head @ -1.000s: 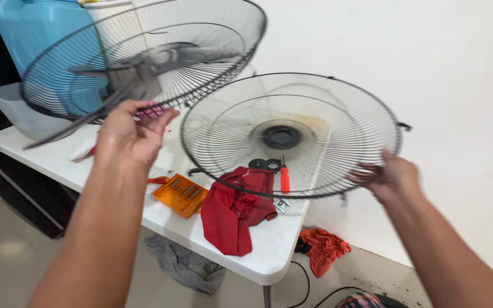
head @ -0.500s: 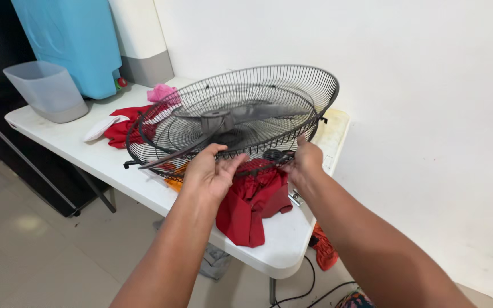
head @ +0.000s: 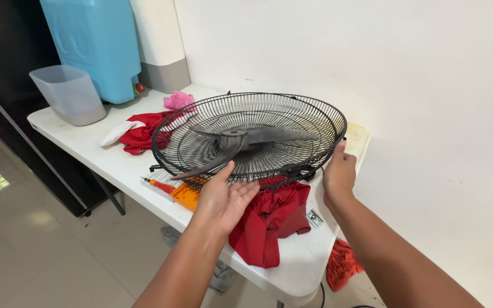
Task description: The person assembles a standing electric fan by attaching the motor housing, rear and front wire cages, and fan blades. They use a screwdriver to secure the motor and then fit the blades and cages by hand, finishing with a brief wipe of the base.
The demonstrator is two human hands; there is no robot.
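The fan guard point(head: 258, 122) is thin black wire, metal by its look, with a dull painted finish. Inside it the blade point(head: 241, 142) is grey plastic, matt and dusty. Under the guard's near edge lies a red cloth point(head: 272, 219), soft and creased. The table point(head: 104, 157) beneath is smooth white plastic. Behind the guard stands a glossy blue plastic container point(head: 95, 43), beside it a frosted translucent plastic bin point(head: 69, 94).

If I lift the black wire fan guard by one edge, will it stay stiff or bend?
The fan guard is probably light, being mostly open wire. It likely keeps its shape but flexes slightly; both the left hand and right hand support its rim. The loose-looking blade inside may slide.
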